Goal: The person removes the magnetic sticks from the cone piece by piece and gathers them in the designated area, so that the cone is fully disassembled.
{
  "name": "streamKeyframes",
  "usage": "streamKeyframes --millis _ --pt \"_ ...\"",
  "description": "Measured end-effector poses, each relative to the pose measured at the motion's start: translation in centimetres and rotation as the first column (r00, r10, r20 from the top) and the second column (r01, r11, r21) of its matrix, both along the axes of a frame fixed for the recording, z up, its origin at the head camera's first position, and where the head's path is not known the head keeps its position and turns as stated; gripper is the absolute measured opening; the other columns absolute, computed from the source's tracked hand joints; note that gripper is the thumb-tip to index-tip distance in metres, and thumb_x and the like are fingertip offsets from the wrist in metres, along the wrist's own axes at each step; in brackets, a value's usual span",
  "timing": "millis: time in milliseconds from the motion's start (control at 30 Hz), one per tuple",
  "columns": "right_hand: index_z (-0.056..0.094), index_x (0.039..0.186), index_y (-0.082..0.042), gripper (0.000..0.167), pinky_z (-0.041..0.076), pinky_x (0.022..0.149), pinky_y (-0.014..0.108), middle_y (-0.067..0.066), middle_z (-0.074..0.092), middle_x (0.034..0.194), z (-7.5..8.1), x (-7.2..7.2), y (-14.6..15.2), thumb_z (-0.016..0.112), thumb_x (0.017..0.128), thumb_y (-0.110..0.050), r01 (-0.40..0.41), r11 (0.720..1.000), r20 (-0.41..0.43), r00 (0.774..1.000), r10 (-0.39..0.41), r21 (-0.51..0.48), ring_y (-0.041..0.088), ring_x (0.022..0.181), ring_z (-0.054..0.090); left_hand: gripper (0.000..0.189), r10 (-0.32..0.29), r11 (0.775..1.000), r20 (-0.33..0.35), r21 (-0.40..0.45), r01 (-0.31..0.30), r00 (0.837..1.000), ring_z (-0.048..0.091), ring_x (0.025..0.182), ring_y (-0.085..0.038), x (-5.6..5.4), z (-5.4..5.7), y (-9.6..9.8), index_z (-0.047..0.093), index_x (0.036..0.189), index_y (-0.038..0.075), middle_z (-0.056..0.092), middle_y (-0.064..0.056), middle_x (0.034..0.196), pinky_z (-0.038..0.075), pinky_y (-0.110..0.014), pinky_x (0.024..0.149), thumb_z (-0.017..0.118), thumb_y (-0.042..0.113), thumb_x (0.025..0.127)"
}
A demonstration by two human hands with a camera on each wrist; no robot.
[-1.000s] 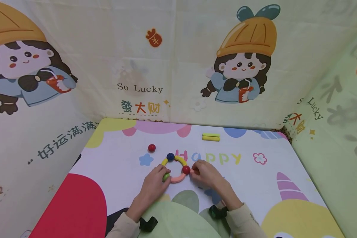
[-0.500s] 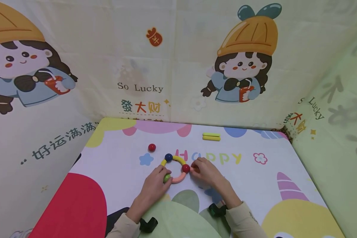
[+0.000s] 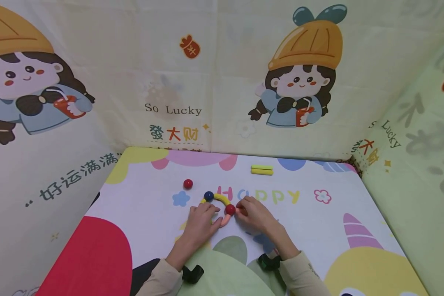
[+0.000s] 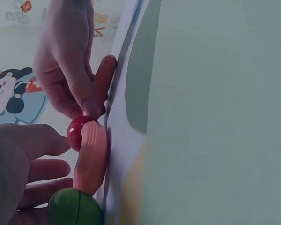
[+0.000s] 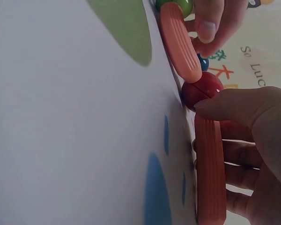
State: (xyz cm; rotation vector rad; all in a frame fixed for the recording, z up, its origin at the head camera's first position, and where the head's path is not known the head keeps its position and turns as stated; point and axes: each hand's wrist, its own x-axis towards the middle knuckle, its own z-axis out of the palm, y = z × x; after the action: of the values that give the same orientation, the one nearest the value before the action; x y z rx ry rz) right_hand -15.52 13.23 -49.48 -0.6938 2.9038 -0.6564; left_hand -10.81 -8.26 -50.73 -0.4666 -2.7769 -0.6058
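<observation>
A ring of small toy pieces [image 3: 222,199] lies near the middle of the table, between the two hands. Its balls look smooth and shiny: a navy ball [image 3: 209,196] at the far side, a red ball [image 3: 230,209] at the right, and a green ball [image 4: 75,208] at the near left, which the head view hides behind the left hand [image 3: 201,224]. Yellow and pink curved pieces join them; the pink curved piece [image 5: 180,44] has rounded ends and fine grooves along its length, and it touches the red ball.

The right hand [image 3: 257,213] pinches a straight pink bar [image 5: 210,173], also grooved, with the thumb at the bar's end, where it meets the red ball. Whether the bar is really attached there, I cannot tell, because the wrist views are dim. The left hand is spread loosely over the ring's left part, its fingers not curled round any piece.

Beyond the ring sits a loose red ball [image 3: 188,183]. Toward the far edge, a light green bar [image 3: 262,167] and a yellow bar [image 3: 262,172] lie side by side. From the right hand, the table [image 3: 299,226] stretches well to its right edge. Its surface is flat, with bright printed shapes; cream cloth [image 3: 237,49] with cartoon figures surrounds it on three sides.
</observation>
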Motion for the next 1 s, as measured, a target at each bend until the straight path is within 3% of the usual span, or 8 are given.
streamKeyframes --millis 200,333,700,1000 --pt "0.073 0.109 -0.014 0.022 0.054 0.080 0.027 -0.006 0.062 0.094 -0.1 0.1 0.0 0.074 0.090 -0.025 -0.012 1.000 -0.018 1.000 0.012 -0.011 0.008 0.086 0.051 0.040 -0.046 0.999 0.110 0.014 0.045 0.993 0.064 0.112 -0.021 -0.5 0.2 1.2 0.070 0.122 0.011 0.071 -0.005 0.117 0.053 -0.039 0.096 0.071 0.037 0.092" --pt "0.074 0.110 -0.014 0.022 0.054 0.080 0.027 -0.005 0.062 0.094 -0.1 0.1 -0.1 0.074 0.090 -0.025 -0.024 1.000 -0.026 0.999 0.024 -0.011 0.008 0.086 0.050 0.045 -0.059 0.997 0.181 0.056 0.050 0.982 0.065 0.113 -0.021 -0.7 0.1 1.8 0.065 0.131 0.011 0.069 -0.006 0.122 0.056 -0.035 0.097 0.070 0.035 0.093" --pt "0.074 0.107 -0.012 0.020 0.052 0.076 0.026 -0.005 0.061 0.089 0.0 0.0 -0.1 0.074 0.090 -0.023 -0.056 0.998 -0.068 0.996 0.055 -0.005 0.009 0.083 0.050 0.041 -0.047 0.998 0.082 0.043 0.043 0.996 0.065 0.105 -0.018 -1.1 -0.2 2.4 0.068 0.127 0.014 0.070 -0.004 0.115 0.057 -0.031 0.092 0.074 0.032 0.091" --pt "0.074 0.106 -0.012 0.020 0.049 0.072 0.024 -0.005 0.059 0.086 -0.1 -0.2 -0.3 0.074 0.089 -0.023 -0.059 0.998 -0.071 0.996 0.059 0.000 0.008 0.079 0.049 0.038 -0.020 0.998 0.063 0.061 0.016 0.998 0.066 0.104 -0.017 -1.3 -0.4 2.5 0.070 0.124 0.014 0.071 -0.003 0.114 0.058 -0.031 0.092 0.074 0.033 0.091"
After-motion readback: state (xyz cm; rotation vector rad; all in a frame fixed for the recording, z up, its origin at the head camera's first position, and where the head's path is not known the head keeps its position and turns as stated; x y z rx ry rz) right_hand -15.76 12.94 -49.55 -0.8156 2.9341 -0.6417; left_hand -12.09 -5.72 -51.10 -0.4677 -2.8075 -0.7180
